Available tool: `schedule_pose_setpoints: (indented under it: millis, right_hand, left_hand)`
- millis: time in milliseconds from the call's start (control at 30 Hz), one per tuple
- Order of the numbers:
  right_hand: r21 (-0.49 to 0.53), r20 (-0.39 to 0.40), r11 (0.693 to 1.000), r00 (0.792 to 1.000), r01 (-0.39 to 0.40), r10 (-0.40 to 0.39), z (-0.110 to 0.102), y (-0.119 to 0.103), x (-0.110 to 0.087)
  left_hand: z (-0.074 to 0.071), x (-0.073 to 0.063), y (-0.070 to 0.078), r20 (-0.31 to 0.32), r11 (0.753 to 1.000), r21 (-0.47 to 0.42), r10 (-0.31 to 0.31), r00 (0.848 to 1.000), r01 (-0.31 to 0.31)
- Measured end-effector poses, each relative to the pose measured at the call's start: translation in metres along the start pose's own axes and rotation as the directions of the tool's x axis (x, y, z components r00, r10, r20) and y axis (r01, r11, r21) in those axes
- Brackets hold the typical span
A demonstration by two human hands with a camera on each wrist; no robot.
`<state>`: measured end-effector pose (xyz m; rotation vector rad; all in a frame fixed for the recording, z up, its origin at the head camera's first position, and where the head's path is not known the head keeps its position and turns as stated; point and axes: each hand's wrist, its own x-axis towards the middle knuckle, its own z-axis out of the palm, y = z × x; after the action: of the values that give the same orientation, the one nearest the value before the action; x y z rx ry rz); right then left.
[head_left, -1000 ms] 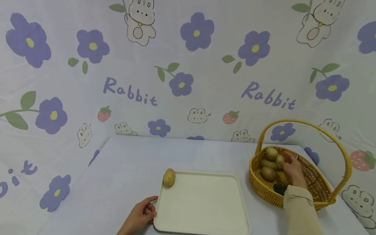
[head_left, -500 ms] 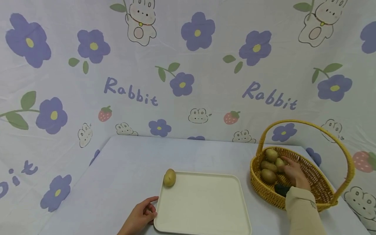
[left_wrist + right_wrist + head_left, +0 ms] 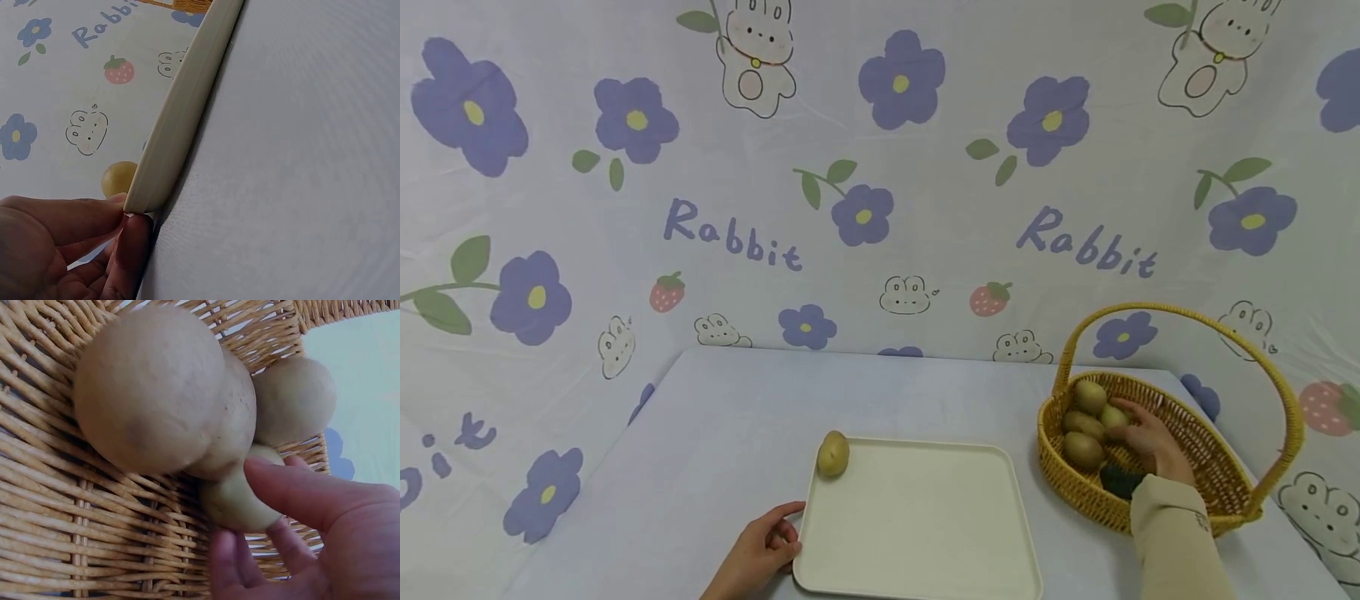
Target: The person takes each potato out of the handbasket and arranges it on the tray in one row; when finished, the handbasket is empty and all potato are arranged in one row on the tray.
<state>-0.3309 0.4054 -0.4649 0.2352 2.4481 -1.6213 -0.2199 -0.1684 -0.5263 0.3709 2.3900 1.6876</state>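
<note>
In the head view, my left hand (image 3: 756,550) is at the left rim of a cream rectangular tray (image 3: 917,521). The left wrist view shows its thumb and fingers pinching the tray's edge (image 3: 181,119). A potato (image 3: 833,454) lies at the tray's far left corner. My right hand (image 3: 1153,442) reaches inside a wicker basket (image 3: 1060,479) and grips a potato (image 3: 237,503), thumb on one side and fingers round the other. Against it in the basket lie more potatoes: a large round one (image 3: 150,390), one behind it (image 3: 234,415) and another (image 3: 294,400).
The basket's tall arched handle (image 3: 1180,310) rises over the right forearm. A pale cloth covers the table (image 3: 760,408). Behind hangs a white curtain (image 3: 940,183) printed with purple flowers and rabbits. A dark band (image 3: 1120,482) sits at the right wrist.
My right hand stays in the basket with its fingers round the potato, and has shifted only slightly. The nearby potatoes have moved a little. The left hand and the tray are still.
</note>
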Motion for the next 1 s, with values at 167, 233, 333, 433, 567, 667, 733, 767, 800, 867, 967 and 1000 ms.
schedule_pose_setpoints:
  millis: [167,233,333,433,567,667,733,767,800,867,967,1000]
  right_hand:
    - [0.004,-0.013,1.0,1.0,0.02,-0.02,0.002,-0.001,-0.002]
    - [0.018,-0.021,1.0,1.0,0.014,-0.014,0.003,-0.002,-0.002]
    - [0.034,-0.033,0.999,0.999,0.001,0.0,0.004,-0.002,-0.004]
    - [0.027,-0.046,1.0,0.999,-0.009,0.01,0.003,-0.004,-0.005]
    - [0.028,-0.111,0.999,0.993,-0.038,0.041,0.003,-0.005,-0.006]
    - [0.055,-0.181,0.997,0.982,-0.051,0.061,0.004,-0.006,-0.005]
    - [0.069,-0.217,0.997,0.974,-0.043,0.057,0.005,-0.006,-0.004]
    - [0.08,-0.232,0.996,0.971,-0.037,0.055,0.006,-0.007,-0.003]
    - [0.095,-0.247,0.995,0.967,-0.035,0.058,0.006,-0.008,-0.003]
    - [0.129,-0.265,0.991,0.962,-0.029,0.062,0.007,-0.011,-0.002]
    - [0.206,-0.28,0.978,0.957,-0.023,0.082,0.007,-0.017,-0.004]
    - [0.241,-0.277,0.97,0.957,-0.016,0.085,0.006,-0.02,-0.005]
  left_hand:
    - [0.0,-0.001,0.002,0.005,1.0,-0.01,0.0,1.0,0.0]
    - [0.0,-0.001,0.002,0.007,1.0,-0.022,0.001,1.0,-0.001]
    - [0.001,0.0,0.001,0.011,1.0,-0.022,-0.003,1.0,0.004]
    - [0.002,0.0,0.0,0.011,1.0,-0.018,-0.011,1.0,0.011]
    - [0.001,-0.001,0.0,0.007,1.0,-0.013,-0.001,1.0,0.001]
    - [0.0,-0.002,0.002,0.001,1.0,-0.005,0.021,1.0,-0.021]
    - [-0.002,-0.002,0.003,-0.002,0.999,-0.003,0.036,0.999,-0.036]
    - [-0.002,-0.002,0.004,-0.004,0.999,-0.002,0.04,0.999,-0.04]
    - [-0.003,-0.003,0.004,-0.005,0.999,0.0,0.044,0.999,-0.044]
    - [-0.004,-0.002,0.005,-0.009,0.999,0.0,0.048,0.999,-0.048]
    - [-0.004,-0.002,0.006,-0.014,0.999,0.002,0.045,0.999,-0.045]
    - [-0.004,-0.001,0.006,-0.012,0.999,-0.002,0.047,0.999,-0.047]
